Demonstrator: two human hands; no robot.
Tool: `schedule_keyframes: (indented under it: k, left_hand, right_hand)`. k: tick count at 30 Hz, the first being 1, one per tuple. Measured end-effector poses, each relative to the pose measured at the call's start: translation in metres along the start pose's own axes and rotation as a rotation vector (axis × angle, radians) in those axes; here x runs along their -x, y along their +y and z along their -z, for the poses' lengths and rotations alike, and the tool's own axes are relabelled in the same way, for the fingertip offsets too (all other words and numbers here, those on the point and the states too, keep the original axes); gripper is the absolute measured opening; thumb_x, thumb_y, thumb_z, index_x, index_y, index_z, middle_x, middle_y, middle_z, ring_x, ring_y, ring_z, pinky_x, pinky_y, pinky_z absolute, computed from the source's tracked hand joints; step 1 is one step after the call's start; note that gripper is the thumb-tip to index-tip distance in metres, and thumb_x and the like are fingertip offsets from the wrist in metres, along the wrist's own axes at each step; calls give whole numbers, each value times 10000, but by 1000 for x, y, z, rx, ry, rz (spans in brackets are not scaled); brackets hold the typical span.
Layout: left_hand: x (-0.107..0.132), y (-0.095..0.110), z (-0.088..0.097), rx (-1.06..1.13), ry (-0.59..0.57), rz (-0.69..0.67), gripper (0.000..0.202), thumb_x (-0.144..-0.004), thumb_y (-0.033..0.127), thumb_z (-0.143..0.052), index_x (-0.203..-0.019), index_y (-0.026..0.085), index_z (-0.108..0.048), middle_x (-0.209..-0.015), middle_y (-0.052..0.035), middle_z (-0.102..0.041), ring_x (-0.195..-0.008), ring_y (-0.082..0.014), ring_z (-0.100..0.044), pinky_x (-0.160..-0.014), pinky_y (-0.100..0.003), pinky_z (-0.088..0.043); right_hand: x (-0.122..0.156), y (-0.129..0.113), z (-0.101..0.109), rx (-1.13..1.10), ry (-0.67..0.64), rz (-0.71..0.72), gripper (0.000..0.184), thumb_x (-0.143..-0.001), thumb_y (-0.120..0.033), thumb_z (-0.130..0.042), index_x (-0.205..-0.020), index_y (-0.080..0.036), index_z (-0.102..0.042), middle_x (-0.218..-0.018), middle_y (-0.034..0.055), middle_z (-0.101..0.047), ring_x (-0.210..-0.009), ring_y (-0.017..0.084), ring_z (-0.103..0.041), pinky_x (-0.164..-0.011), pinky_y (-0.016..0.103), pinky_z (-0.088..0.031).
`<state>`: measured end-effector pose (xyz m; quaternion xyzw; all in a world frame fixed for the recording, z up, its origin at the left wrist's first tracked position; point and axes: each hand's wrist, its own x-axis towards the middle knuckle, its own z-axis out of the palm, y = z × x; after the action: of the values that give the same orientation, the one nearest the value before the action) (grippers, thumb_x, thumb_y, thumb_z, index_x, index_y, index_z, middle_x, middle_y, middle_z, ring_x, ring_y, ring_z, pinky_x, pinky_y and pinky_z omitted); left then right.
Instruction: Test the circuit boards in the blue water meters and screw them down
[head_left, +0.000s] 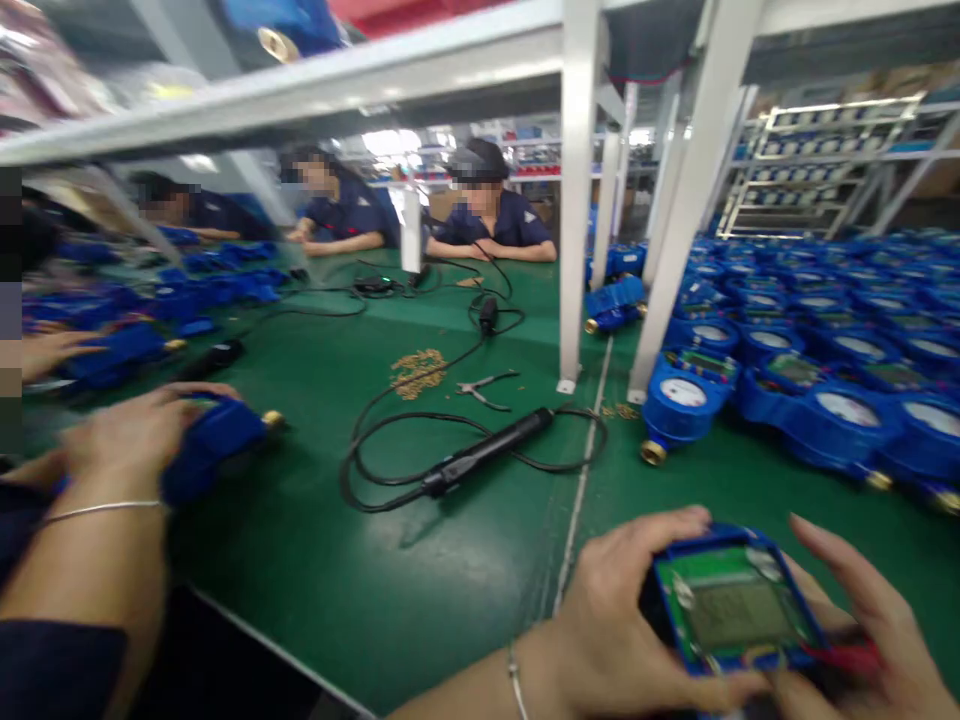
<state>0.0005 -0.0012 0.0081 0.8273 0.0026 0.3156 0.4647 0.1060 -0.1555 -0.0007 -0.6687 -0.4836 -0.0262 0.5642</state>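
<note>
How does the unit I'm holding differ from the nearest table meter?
The held unit shows a green board and grey rectangular screen; the table meter shows a round white dial. The held unit sits between left hand and right hand; the table meter lies untouched. Both are blue.

The bench (450, 570) is green. The meter (731, 605) is blue with a green board (712, 565). The tool (487, 455) left of it is black.

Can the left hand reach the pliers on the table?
Probably, but not right now: the left hand is gripping the blue meter. The pliers lie ahead, past a black corded tool lying flat.
</note>
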Motion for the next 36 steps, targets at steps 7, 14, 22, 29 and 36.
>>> schedule_keyframes:
  k: [7,14,22,29,36]
  left_hand:
    - [-15,15,15,-23,0,-20,707,-607,320,-844,-1219,184,-518,-1205,-102,-667,-1080,-238,-662,-989,-390,-545]
    - [-14,13,11,-48,-3,-14,681,-611,353,-836,-1200,182,-540,-1172,-96,-683,-1041,-246,-678,-964,-404,-562]
    - [-14,12,8,-1,6,-74,731,-574,358,-857,-1198,188,-516,-1181,-99,-678,-1035,-234,-682,-951,-360,-568]
    - [-13,15,7,2,3,-52,731,-579,363,-868,-1200,192,-521,-1186,-89,-677,-1043,-224,-679,-966,-342,-559]
    - [-14,15,7,-11,44,-39,702,-599,359,-857,-1192,177,-529,-1157,-96,-689,-1034,-231,-682,-956,-344,-562]
  right_hand:
    - [-3,-12,2,-63,-19,-141,820,-806,-95,-596,-1497,-276,-194,-1245,126,-604,-1037,220,-669,-870,386,-587]
    - [1,-11,2,-83,-19,-145,875,-791,-88,-618,-1509,-289,-160,-1288,136,-566,-1089,235,-641,-904,424,-566]
    - [4,-10,6,-84,-20,-107,863,-787,-80,-627,-1504,-254,-179,-1192,113,-631,-1127,229,-625,-949,420,-548]
    - [5,-14,10,-88,-52,-49,873,-800,-96,-614,-1503,-285,-132,-1274,98,-534,-1131,201,-590,-925,358,-546]
    - [-3,-26,22,265,255,296,543,-718,-158,-670,-1233,-255,-528,-1140,83,-479,-1023,245,-508,-803,400,-481]
